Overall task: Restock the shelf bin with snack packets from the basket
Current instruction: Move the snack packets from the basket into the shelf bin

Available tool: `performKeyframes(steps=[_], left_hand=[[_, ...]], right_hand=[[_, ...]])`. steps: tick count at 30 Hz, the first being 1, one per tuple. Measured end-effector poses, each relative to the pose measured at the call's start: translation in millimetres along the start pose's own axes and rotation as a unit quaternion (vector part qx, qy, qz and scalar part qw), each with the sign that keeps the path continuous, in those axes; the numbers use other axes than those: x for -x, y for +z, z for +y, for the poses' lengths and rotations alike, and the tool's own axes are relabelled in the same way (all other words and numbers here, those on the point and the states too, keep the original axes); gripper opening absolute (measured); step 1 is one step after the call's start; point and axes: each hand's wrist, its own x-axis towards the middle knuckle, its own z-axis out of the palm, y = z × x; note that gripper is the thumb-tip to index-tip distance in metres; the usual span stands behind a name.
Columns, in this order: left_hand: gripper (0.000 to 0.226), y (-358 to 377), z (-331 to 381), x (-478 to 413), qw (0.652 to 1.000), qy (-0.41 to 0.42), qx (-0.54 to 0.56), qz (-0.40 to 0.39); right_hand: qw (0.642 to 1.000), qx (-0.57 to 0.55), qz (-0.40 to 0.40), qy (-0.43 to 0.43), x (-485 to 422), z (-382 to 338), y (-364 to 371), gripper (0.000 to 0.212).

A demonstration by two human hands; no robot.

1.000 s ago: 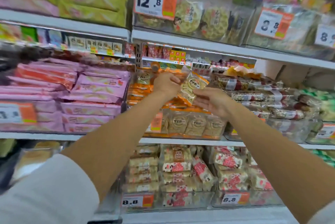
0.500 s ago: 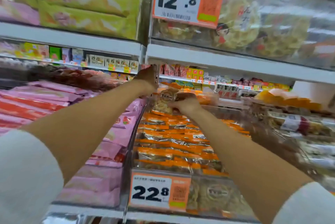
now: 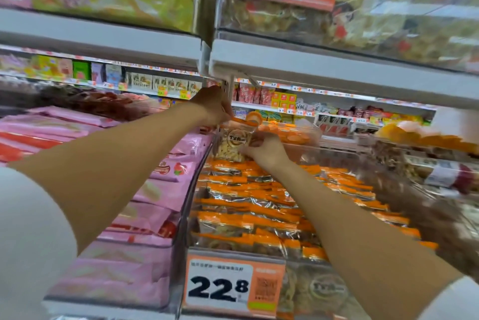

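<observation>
My right hand has its fingers curled round the lower right edge of a clear plastic snack packet and holds it upright. The packet sits above the far left corner of the clear plastic shelf bin. It has an orange strip across its top and a round black-and-gold label on its front. Pale, chunky pieces show through its lower half.

My left hand is higher, at the left end of that orange strip, just under the white metal shelf edge. Its fingertips are hidden behind the back of the hand, so I cannot tell whether they pinch the strip.

Below, rows of orange-topped packets fill the bin. An orange-and-white price tag on its front reads 22.8. Pink wrapped packs lie in the bin on the left.
</observation>
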Motion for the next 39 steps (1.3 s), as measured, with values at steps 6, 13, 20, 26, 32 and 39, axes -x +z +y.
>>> performKeyframes(steps=[6,13,20,26,32,39], left_hand=[[0.018,3.4,-0.9,3.2,0.999,0.002,-0.033,-0.031],[0.014,9.8,-8.2,1.0,0.995,-0.006,-0.087,-0.037],[0.016,17.8,-17.9,-1.2,0.991,-0.034,-0.13,-0.006],[0.012,18.7,-20.0,-2.9,0.994,-0.043,-0.102,0.0],[0.012,20.8,-18.9,-1.8,0.994,-0.064,-0.089,0.005],[0.021,13.2,-7.0,8.1,0.994,-0.074,-0.079,0.007]], right_hand=[[0.999,0.03,-0.01,-0.01,2.1,1.2,2.5,0.028],[0.996,0.061,-0.064,0.011,4.6,3.1,1.3,0.018],[0.999,0.016,-0.001,0.031,0.2,4.8,1.8,0.015],[0.999,-0.003,-0.01,0.045,-2.7,8.0,3.5,0.014],[0.998,-0.017,-0.02,0.057,-1.9,6.6,0.3,0.028],[0.999,-0.008,-0.004,0.05,4.6,-2.4,-10.8,0.019]])
